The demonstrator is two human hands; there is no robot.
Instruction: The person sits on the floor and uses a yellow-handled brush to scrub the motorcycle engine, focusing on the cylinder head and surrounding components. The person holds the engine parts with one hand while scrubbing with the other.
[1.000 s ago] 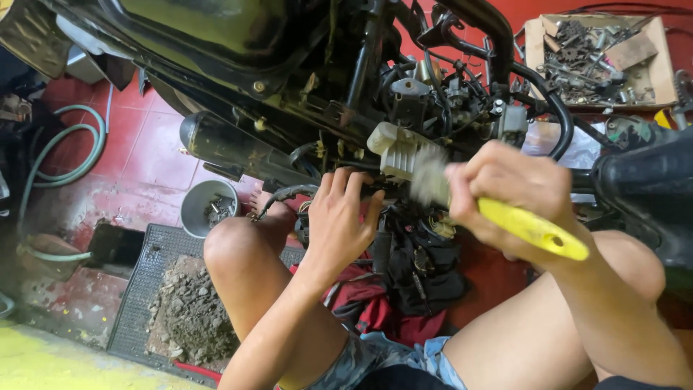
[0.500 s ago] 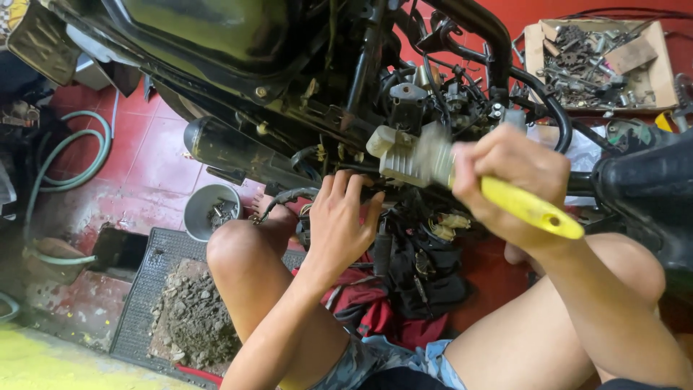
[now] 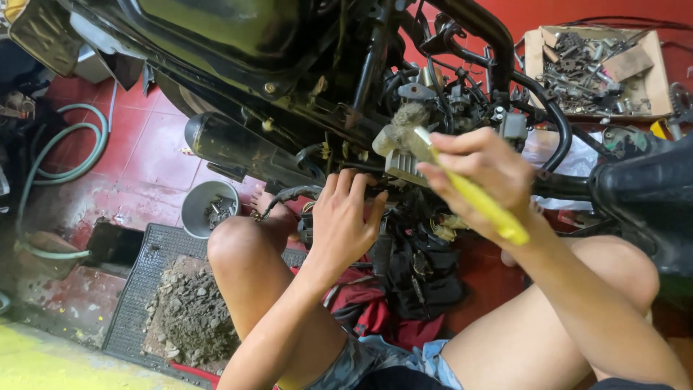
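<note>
My right hand [image 3: 482, 180] grips a yellow-handled brush [image 3: 473, 195], whose worn bristle head [image 3: 408, 119] rests against a pale part in the engine area of a dark motorcycle [image 3: 238, 43]. My left hand [image 3: 346, 220] presses flat against the engine parts just below, fingers spread on the metal. Both of my bare knees frame the work, and my left knee [image 3: 238, 245] is raised in front. A black exhaust pipe [image 3: 242, 148] runs to the left of my left hand.
A grey bowl [image 3: 195, 206] with small parts stands on the red tiled floor. A black mat [image 3: 137, 289] holds a pile of dirt. A green hose [image 3: 65, 155] coils at the left. A cardboard box [image 3: 653, 79] of bolts and scrap sits top right. Red cloth lies under the engine.
My right hand has lifted the brush up and to the left, bringing its bristles higher on the engine. My left hand has stayed in place.
</note>
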